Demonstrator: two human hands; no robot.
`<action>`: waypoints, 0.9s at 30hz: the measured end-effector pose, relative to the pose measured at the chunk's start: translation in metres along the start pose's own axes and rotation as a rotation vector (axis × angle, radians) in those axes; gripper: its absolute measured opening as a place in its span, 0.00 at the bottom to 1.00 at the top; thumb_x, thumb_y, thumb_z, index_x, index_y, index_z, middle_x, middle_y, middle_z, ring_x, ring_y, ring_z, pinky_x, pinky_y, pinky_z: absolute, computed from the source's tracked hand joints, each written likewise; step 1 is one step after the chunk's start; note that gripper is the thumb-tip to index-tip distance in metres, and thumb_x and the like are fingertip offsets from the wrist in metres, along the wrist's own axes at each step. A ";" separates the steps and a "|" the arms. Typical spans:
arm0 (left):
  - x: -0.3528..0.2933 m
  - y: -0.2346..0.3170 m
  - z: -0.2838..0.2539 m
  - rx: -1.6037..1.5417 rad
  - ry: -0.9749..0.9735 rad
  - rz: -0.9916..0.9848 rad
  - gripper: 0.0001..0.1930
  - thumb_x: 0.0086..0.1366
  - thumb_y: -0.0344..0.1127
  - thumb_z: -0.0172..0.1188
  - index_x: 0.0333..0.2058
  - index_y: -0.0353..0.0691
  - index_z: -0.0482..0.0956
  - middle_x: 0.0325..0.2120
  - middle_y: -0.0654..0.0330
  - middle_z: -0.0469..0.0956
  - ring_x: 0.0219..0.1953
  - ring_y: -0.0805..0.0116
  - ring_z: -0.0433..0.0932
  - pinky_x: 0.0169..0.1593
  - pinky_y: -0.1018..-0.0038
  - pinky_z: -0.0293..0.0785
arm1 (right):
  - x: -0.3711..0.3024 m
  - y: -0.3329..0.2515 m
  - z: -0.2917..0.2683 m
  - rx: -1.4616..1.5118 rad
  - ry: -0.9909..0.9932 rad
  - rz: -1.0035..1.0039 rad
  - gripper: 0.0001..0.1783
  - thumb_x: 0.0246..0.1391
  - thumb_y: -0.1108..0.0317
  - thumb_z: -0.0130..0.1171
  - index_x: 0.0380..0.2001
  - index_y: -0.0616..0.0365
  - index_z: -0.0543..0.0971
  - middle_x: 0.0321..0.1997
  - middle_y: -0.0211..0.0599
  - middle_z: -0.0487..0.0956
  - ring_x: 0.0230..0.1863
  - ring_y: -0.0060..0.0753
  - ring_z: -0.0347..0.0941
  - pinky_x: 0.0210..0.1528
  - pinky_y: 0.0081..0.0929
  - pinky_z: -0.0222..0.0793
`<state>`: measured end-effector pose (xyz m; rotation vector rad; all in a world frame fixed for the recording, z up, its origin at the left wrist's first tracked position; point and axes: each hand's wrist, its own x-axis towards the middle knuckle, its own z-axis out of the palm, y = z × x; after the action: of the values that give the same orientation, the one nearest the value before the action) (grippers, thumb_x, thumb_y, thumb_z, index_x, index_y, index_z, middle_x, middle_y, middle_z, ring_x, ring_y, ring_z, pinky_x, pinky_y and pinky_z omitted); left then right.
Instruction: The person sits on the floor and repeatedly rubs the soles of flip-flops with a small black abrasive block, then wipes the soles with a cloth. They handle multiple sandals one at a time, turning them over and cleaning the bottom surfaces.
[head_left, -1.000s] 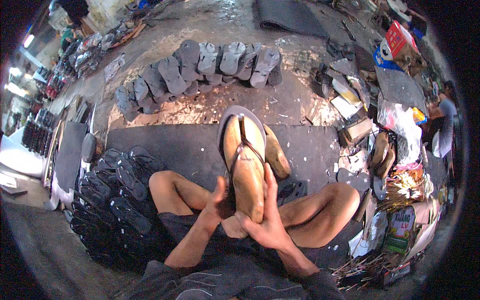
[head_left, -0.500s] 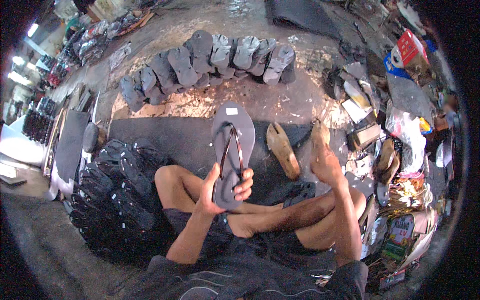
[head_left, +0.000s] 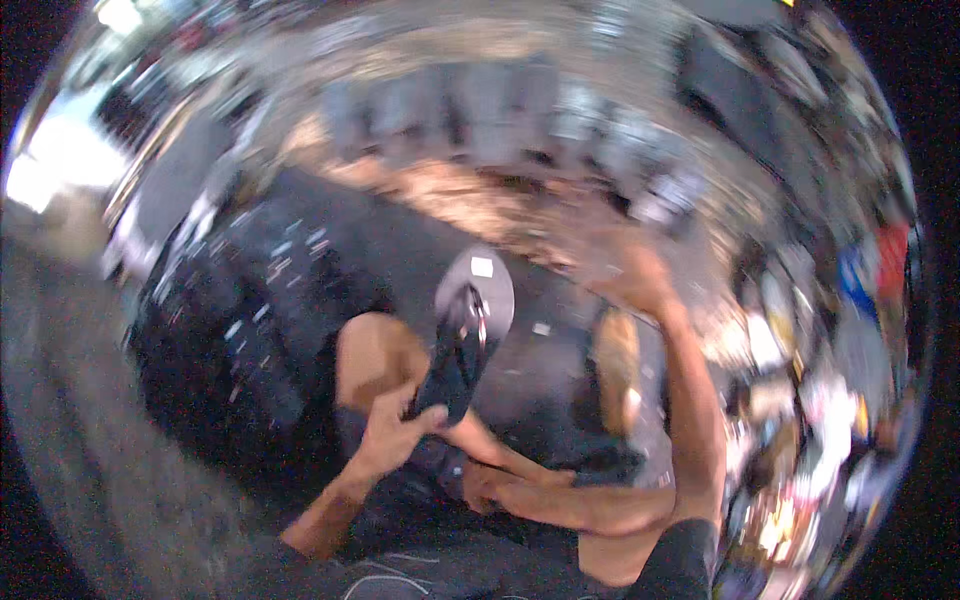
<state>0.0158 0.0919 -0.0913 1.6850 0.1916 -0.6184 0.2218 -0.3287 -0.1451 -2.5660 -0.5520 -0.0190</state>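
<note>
My left hand [head_left: 392,430], low in the middle, grips a grey flip-flop [head_left: 492,282] by its heel end. A small white label sits near the toe, and the dark strap runs down the middle of the sole. Stretched out ahead at the right, my right hand [head_left: 635,270] is over the ground just beyond the dark mat [head_left: 535,365]. Its fingers are smeared by motion, so whether it holds anything does not show. One wooden shoe last [head_left: 617,372] lies on the mat, left of my right forearm.
A heap of dark flip-flops [head_left: 250,330] lies to the left. Grey soles [head_left: 490,105] stand in a blurred row beyond the mat. Mixed scraps and packaging [head_left: 790,420] crowd the right side. My bent legs [head_left: 560,500] are crossed in front of me.
The view has swung left and is blurred. My right hand has moved forward, away from the wooden last it was touching; that last no longer shows. The flip-flop stays in my left hand, tilted differently.
</note>
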 end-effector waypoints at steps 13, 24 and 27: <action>-0.037 -0.091 -0.155 -1.211 0.749 0.183 0.22 0.74 0.40 0.67 0.56 0.29 0.73 0.49 0.48 0.80 0.54 0.54 0.83 0.64 0.53 0.82 | -0.042 0.101 -0.068 -0.551 0.606 0.295 0.21 0.72 0.62 0.54 0.65 0.53 0.77 0.55 0.46 0.85 0.55 0.53 0.82 0.57 0.45 0.79; -0.009 0.081 0.082 -0.784 -0.128 0.658 0.41 0.67 0.20 0.65 0.74 0.40 0.55 0.70 0.56 0.65 0.72 0.65 0.65 0.70 0.62 0.68 | -0.228 -0.247 0.028 1.205 0.573 0.673 0.18 0.67 0.69 0.65 0.57 0.57 0.76 0.53 0.39 0.80 0.50 0.35 0.78 0.54 0.34 0.80; -0.023 0.100 0.083 -0.651 -0.326 0.642 0.27 0.67 0.15 0.59 0.65 0.34 0.70 0.68 0.55 0.68 0.67 0.68 0.70 0.65 0.68 0.74 | -0.257 -0.247 0.075 0.923 0.509 0.548 0.24 0.61 0.78 0.68 0.59 0.62 0.76 0.62 0.42 0.78 0.64 0.37 0.74 0.66 0.38 0.74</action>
<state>0.0172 -0.0042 -0.0009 0.9141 -0.3458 -0.2829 -0.1162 -0.1958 -0.1220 -1.6273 0.3014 -0.1755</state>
